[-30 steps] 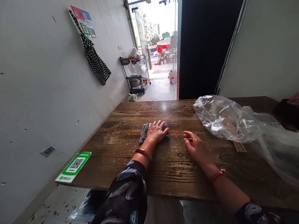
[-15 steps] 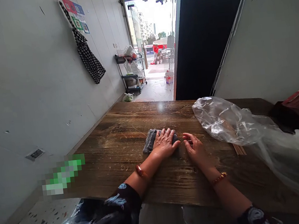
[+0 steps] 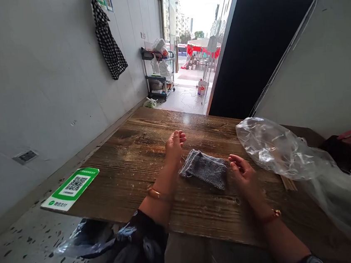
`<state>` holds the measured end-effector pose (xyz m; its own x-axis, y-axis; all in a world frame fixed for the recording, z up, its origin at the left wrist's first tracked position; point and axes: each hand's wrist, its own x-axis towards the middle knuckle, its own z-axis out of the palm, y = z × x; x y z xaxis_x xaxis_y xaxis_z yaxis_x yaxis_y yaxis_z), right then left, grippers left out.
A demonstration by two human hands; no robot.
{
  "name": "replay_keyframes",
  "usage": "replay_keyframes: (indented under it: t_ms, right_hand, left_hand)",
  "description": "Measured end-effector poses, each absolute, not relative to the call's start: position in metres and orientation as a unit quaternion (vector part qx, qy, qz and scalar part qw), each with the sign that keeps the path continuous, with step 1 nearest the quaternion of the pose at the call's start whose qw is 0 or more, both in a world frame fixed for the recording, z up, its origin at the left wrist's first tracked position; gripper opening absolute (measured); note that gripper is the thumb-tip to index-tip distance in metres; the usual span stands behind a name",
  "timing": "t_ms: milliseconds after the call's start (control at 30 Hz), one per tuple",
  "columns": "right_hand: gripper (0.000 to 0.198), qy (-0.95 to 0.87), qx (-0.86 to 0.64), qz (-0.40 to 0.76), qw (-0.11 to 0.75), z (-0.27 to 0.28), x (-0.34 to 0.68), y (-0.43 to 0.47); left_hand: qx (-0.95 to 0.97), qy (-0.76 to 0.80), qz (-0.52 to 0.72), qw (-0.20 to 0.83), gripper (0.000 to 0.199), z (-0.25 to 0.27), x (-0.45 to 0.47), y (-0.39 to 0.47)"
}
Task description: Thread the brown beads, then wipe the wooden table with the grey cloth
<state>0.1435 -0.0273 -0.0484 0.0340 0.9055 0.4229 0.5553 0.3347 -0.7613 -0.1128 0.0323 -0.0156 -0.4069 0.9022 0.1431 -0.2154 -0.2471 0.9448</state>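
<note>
A folded grey cloth with pale stitched edges lies flat on the brown wooden table. Just past its far left corner, my left hand hovers over the wood, its fingers loosely bent and nothing seen in them. To the right of the cloth is my right hand, thumb and fingers slightly apart and holding nothing; its fingertips come close to the cloth's right edge.
A clear plastic bag spreads over the table's right side, with thin wooden sticks partly under it. A green-and-white QR code card lies at the left edge. Beyond the table, a loaded trolley and a white bucket stand near the doorway.
My left hand has lifted off the cloth and moved left and away from me, uncovering it. The right hand stays beside it. The view has tilted and shifted.
</note>
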Motion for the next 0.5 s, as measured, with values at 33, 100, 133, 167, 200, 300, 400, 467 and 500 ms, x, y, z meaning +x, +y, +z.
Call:
replay_keyframes:
  t_ms: [33, 100, 133, 167, 200, 300, 400, 467, 500]
  right_hand:
    - [0.042, -0.678, -0.545, 0.178, 0.460, -0.046, 0.142, -0.030]
    - [0.042, -0.701, -0.539, 0.141, 0.445, -0.040, 0.137, -0.035]
    - [0.041, -0.719, -0.529, 0.116, 0.435, -0.035, 0.133, -0.037]
    - [0.040, -0.744, -0.511, 0.091, 0.421, -0.031, 0.128, -0.038]
    - [0.039, -0.773, -0.488, 0.069, 0.400, -0.026, 0.122, -0.039]
    - [0.042, -0.861, -0.417, 0.028, 0.289, -0.014, 0.100, -0.040]
    - [0.055, -0.916, -0.375, 0.022, 0.139, -0.011, 0.077, -0.038]
    - [0.062, -0.929, -0.364, 0.022, 0.063, -0.016, 0.065, -0.036]
    - [0.062, -0.930, -0.365, 0.018, 0.040, -0.019, 0.061, -0.033]
  left_hand:
    - [0.307, 0.441, 0.714, 0.449, 0.041, -0.016, -0.116, 0.033]
    - [0.212, 0.401, 0.728, 0.515, 0.039, -0.015, -0.120, 0.033]
    - [0.182, 0.388, 0.730, 0.532, 0.038, -0.014, -0.121, 0.032]
    - [0.162, 0.380, 0.732, 0.542, 0.037, -0.013, -0.121, 0.032]
    - [0.152, 0.375, 0.734, 0.545, 0.036, -0.011, -0.121, 0.031]
    - [0.157, 0.362, 0.741, 0.543, 0.035, -0.007, -0.120, 0.029]
    - [0.161, 0.354, 0.744, 0.543, 0.034, -0.006, -0.119, 0.027]
    - [0.159, 0.353, 0.740, 0.549, 0.033, -0.006, -0.118, 0.026]
    - [0.162, 0.352, 0.736, 0.555, 0.033, -0.006, -0.118, 0.025]
